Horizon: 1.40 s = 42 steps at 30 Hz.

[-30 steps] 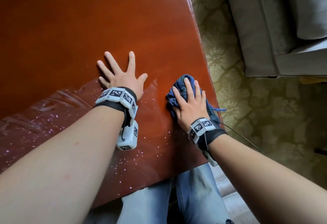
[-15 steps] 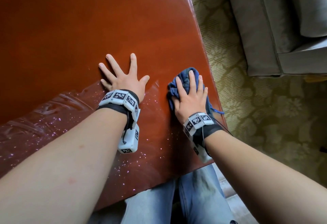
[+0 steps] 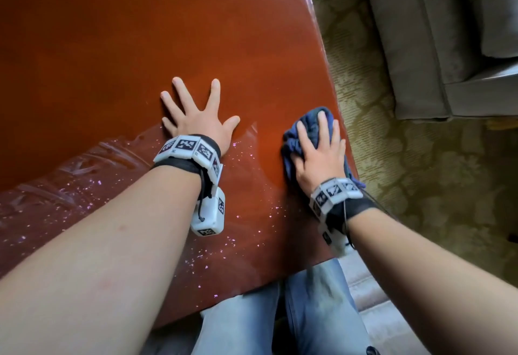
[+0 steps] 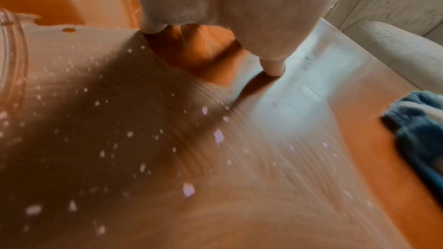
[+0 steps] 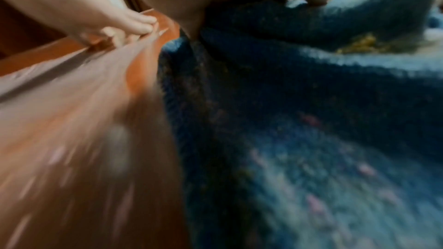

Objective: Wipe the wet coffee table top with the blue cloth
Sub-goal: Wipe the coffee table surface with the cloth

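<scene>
The left hand (image 3: 201,127) lies flat with fingers spread on the wet table (image 3: 140,32), while the right hand (image 3: 319,158) presses the cloth (image 3: 308,124) near the table's edge, fingers straight and slightly apart.

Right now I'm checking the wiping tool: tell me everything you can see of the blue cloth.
The blue cloth is dark, nubbly terry, bunched into a wad rather than spread flat. It lies on the coffee table top near the table's right edge, pressed under the right hand, whose straight fingers lie over it. A frayed end trails by the wrist.
</scene>
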Each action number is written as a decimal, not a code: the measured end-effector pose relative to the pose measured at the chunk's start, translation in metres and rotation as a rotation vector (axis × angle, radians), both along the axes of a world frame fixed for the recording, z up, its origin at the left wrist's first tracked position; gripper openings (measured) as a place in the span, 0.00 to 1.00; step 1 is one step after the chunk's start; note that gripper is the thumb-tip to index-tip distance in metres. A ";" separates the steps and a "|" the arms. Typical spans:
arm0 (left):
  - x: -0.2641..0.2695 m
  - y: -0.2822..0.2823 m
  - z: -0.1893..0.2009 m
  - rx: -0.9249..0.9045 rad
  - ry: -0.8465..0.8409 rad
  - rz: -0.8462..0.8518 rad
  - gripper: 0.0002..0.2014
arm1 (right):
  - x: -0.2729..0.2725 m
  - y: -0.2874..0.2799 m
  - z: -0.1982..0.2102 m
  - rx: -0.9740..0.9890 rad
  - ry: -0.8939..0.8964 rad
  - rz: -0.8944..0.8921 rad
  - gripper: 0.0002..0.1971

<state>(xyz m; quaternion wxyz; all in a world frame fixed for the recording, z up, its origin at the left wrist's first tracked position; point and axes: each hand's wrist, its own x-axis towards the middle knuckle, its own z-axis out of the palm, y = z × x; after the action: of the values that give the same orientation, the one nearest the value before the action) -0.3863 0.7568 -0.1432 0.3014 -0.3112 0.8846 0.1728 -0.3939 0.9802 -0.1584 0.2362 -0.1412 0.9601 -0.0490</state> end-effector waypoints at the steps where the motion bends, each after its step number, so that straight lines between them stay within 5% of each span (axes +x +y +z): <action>1: 0.000 -0.004 0.001 -0.001 -0.008 -0.020 0.38 | -0.009 -0.012 -0.001 0.013 0.003 -0.061 0.32; 5: 0.000 -0.018 0.002 0.009 0.015 -0.062 0.38 | -0.024 -0.072 -0.003 0.016 0.062 -0.154 0.33; 8: 0.000 -0.023 0.001 0.006 0.038 -0.066 0.38 | 0.002 -0.096 -0.007 -0.053 0.093 0.012 0.33; 14: -0.003 -0.034 0.000 -0.028 0.040 -0.091 0.37 | 0.030 -0.036 -0.001 -0.108 0.017 0.275 0.30; 22: -0.003 -0.042 0.000 -0.019 0.058 -0.114 0.36 | -0.019 -0.101 -0.008 -0.029 0.121 -0.137 0.33; 26: -0.003 -0.053 0.002 -0.013 0.049 -0.119 0.35 | 0.033 -0.093 -0.005 -0.090 0.086 0.213 0.32; 29: -0.003 -0.060 0.002 -0.013 0.047 -0.116 0.35 | 0.034 -0.050 -0.001 -0.086 0.049 0.298 0.30; 32: -0.002 -0.060 0.000 -0.009 0.068 -0.105 0.35 | 0.001 -0.035 0.001 -0.054 0.036 0.147 0.31; 37: -0.003 -0.057 -0.001 -0.013 0.077 -0.073 0.35 | -0.030 -0.095 -0.004 0.013 0.103 -0.145 0.32; 42: -0.006 -0.053 0.000 -0.030 0.053 -0.029 0.36 | -0.029 -0.105 -0.003 0.030 0.026 -0.056 0.33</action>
<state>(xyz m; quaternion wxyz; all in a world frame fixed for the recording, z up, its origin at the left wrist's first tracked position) -0.3918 0.7041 -0.1437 0.2756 -0.2981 0.8992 0.1632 -0.4226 0.8755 -0.1613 0.2243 -0.1115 0.9673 -0.0394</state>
